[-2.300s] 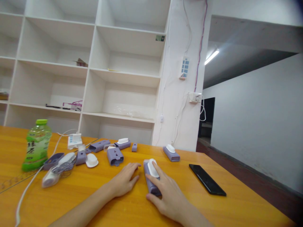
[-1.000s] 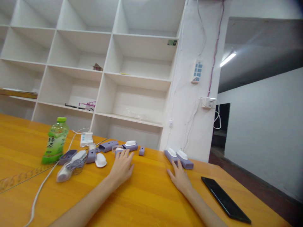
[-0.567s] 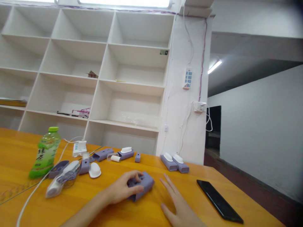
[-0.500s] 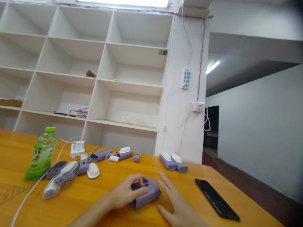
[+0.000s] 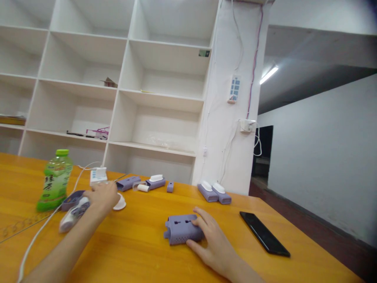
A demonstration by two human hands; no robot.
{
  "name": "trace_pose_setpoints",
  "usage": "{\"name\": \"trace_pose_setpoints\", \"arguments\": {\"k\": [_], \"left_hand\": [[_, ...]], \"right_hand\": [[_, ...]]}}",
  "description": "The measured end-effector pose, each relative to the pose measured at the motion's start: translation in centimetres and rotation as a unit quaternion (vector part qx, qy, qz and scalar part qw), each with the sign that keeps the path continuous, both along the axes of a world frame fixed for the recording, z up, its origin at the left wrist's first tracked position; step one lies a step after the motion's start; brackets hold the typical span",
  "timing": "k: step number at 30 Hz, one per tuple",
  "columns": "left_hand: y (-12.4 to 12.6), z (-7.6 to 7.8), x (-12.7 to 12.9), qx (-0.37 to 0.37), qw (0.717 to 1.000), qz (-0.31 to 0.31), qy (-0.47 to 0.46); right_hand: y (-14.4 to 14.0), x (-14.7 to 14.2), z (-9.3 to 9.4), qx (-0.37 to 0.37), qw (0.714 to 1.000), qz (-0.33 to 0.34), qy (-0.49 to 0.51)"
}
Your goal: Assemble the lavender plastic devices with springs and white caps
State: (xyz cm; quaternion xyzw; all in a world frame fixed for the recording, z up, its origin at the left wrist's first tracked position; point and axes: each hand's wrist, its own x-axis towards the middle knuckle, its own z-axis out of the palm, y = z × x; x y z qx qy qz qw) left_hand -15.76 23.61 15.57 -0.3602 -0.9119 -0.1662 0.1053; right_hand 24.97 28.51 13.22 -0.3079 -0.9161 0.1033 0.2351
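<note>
A purple plastic housing (image 5: 182, 231) with slots in its top and a perforated side lies on the table. My right hand (image 5: 211, 243) grips its right end, thumb on the near side and fingers on top. At the left, my left hand (image 5: 103, 195) reaches over a group of parts; its fingertips and whatever they touch are hidden. Just right of that hand is a white oval cap (image 5: 120, 203). On its other side lie an open purple shell (image 5: 72, 199) and a white, elongated object (image 5: 70, 219) with a dark cord bundled on it.
A green bottle (image 5: 55, 181) stands at the left near a white cable. Along the back are a power strip (image 5: 98, 176), a purple housing (image 5: 128, 183) and two capped units (image 5: 215, 193). A black phone (image 5: 264, 234) lies at the right. White shelving (image 5: 156, 147) rises behind.
My left hand has let go of the purple housing and moved left and back to the parts. My right hand has closed on the housing, which now lies turned, with its slots showing.
</note>
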Motion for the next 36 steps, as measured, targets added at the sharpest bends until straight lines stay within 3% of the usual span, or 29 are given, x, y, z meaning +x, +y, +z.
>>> {"name": "trace_pose_setpoints", "arguments": {"k": [3,9,17,23,27,32,36], "left_hand": [[0.4,-1.0,-0.8,-0.022,1.0,-0.013,-0.007],[1.9,-2.7,0.1,-0.036,0.987,-0.153,0.026],[2.5,-4.1,-1.0,-0.068,0.983,-0.169,-0.01],[3.4,-4.5,0.3,-0.048,0.969,-0.241,0.028],[5.7,-5.2,1.7,-0.05,0.953,-0.291,0.071],[9.7,-6.3,2.9,-0.082,0.948,-0.296,0.079],[10.5,-6.2,3.4,-0.094,0.953,-0.275,0.085]], "right_hand": [[-0.2,0.0,0.2,-0.036,0.999,0.01,0.006],[-0.3,-0.3,0.8,-0.026,0.999,0.008,0.018],[-0.4,-0.2,1.1,-0.008,0.999,-0.043,0.0],[0.4,0.2,0.0,-0.029,0.999,-0.038,0.005],[0.8,0.3,-0.6,-0.038,0.998,-0.042,0.006],[0.5,0.3,-0.6,-0.042,0.998,-0.044,0.005],[0.5,0.4,-0.5,-0.049,0.998,-0.041,0.0]]}}
